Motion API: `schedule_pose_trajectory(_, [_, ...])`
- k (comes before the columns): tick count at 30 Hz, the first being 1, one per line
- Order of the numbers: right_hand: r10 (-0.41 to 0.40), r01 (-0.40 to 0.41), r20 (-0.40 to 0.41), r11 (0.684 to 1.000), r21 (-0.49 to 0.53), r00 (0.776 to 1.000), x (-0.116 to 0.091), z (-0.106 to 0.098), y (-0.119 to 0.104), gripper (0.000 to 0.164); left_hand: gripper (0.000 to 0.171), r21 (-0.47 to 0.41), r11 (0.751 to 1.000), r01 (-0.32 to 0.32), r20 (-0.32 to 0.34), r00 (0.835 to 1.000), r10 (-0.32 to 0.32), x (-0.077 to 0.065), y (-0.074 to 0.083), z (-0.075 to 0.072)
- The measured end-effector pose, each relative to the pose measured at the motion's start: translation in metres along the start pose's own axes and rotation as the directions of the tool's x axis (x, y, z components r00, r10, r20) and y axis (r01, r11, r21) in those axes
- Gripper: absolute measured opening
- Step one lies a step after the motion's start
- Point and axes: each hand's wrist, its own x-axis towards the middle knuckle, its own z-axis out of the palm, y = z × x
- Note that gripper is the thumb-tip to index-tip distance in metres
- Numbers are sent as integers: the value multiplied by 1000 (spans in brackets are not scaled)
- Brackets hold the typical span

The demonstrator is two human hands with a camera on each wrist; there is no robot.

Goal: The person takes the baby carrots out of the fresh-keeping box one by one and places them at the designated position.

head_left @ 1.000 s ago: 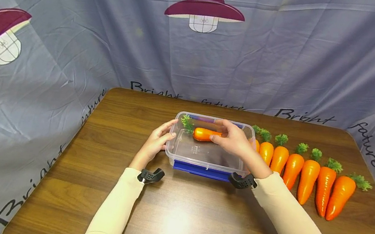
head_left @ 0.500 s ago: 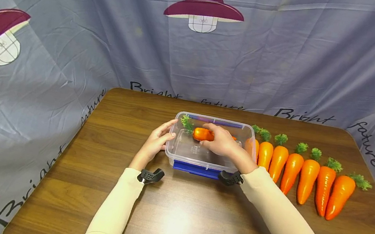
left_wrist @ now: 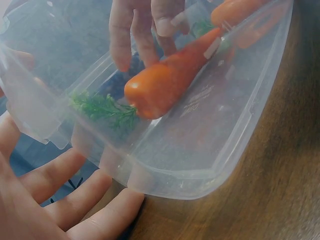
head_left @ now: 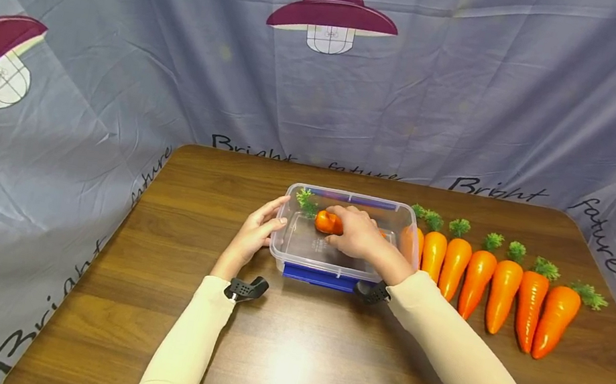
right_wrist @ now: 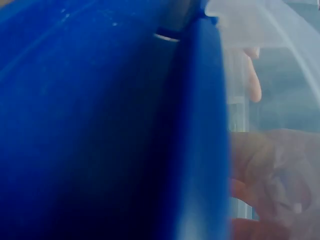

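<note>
A clear plastic food box [head_left: 297,255] with blue latches stands on the table. One toy carrot [head_left: 324,223] lies inside, its green top [head_left: 305,201] toward the left end. My right hand [head_left: 359,233] reaches into the box and holds this carrot, fingers on the far side and thumb on the near side. Its palm hides the carrot's narrow part in the head view. My left hand [head_left: 254,232] rests against the box's left wall, fingers fairly straight; the left wrist view shows its fingertips [left_wrist: 131,200] touching the plastic. Blue plastic [right_wrist: 100,125] fills much of the right wrist view.
Several more carrots [head_left: 503,296] lie in a row right of the box, green tops toward the back; the leftmost is close to its right wall. The brown wooden table [head_left: 167,264] is bordered by a grey-blue printed curtain [head_left: 212,67].
My right hand has shifted left and slightly toward me along the carrot, from its narrow part to its thick part. The left hand and the box have stayed put.
</note>
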Motion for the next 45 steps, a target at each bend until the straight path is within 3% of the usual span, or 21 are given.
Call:
schedule_pose_trajectory(5, [-23,23,13,1000,9,1000,0,3,0,57,56,-11,1000,-5,2,1000,5,0,-1,1])
schedule_pose_trajectory(10, [-53,51,110,998,24,993,2,4,1,54,57,-6,1000,-8,1,1000,9,0,0,1])
schedule_pose_trajectory(21, [-153,167,227,985,-42,962,-1,5,1,67,56,0,1000,-10,7,1000,10,-1,2,2])
schedule_pose_trajectory(34, [-110,112,201,994,4,973,-8,0,1,66,56,-2,1000,-6,15,1000,6,0,0,3])
schedule_pose_trajectory(41, [-88,83,127,996,40,988,-16,-16,9,69,57,20,1000,-6,9,1000,6,0,0,2])
schedule_pose_trajectory(45, [-76,66,74,989,133,994,-20,-32,15,71,57,20,1000,-2,7,1000,2,-1,-1,0])
